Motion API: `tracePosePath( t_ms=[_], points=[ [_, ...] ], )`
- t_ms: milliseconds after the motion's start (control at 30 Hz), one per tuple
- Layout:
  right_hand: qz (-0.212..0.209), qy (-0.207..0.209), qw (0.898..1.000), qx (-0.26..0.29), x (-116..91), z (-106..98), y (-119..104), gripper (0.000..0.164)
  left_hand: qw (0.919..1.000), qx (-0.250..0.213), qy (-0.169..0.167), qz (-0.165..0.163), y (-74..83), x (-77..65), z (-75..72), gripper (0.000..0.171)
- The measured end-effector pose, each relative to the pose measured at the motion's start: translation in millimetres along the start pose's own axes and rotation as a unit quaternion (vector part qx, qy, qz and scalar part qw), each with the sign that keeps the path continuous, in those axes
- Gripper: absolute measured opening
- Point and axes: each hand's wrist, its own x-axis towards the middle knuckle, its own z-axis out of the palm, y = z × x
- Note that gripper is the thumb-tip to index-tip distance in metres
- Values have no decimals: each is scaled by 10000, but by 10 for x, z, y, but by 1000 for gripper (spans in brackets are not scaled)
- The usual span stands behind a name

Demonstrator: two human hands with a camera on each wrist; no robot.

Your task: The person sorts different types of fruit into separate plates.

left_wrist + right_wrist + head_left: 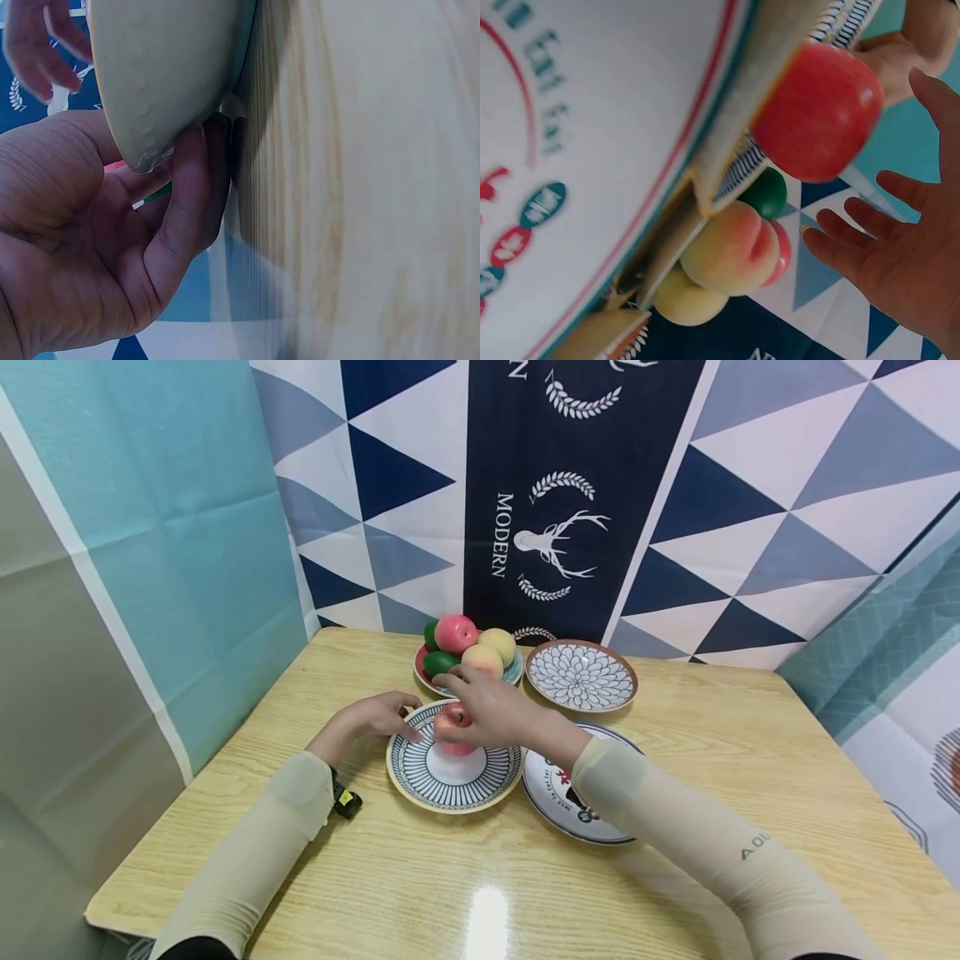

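Observation:
A red apple (454, 745) sits on a plate with dark radiating stripes and a yellowish rim (459, 798). My left hand (384, 713) grips that plate's left edge, thumb over the rim; in the left wrist view its fingers curl beneath the pale underside (169, 75). My right hand (491, 706) hovers over the apple and partly covers it in the head view. From the right wrist, its fingers look spread, with a gap between them and the apple (819, 112). Nothing is held in the right hand.
Behind, a plate (513, 672) bears peaches (497, 646), green fruits (440, 663) and another red fruit (456, 633). A brown-rimmed petal-pattern plate (581, 677) stands back right. A white printed plate (551, 793) lies under the right forearm. A patterned cloth (540, 568) hangs behind the table.

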Motion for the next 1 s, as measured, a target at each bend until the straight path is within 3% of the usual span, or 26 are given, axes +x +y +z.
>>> tracePosePath(
  t_ms=[333,567,1000],
  points=[
    [271,179,9995,47,135,-152,38,81,9997,-180,-34,-157,-10,0,17,49],
    [231,370,9990,47,217,-190,65,78,9996,-162,37,-229,2,-18,16,59],
    [349,610,9975,-2,437,-220,111,64,9996,-264,-43,-80,-16,4,8,44]
  ],
)
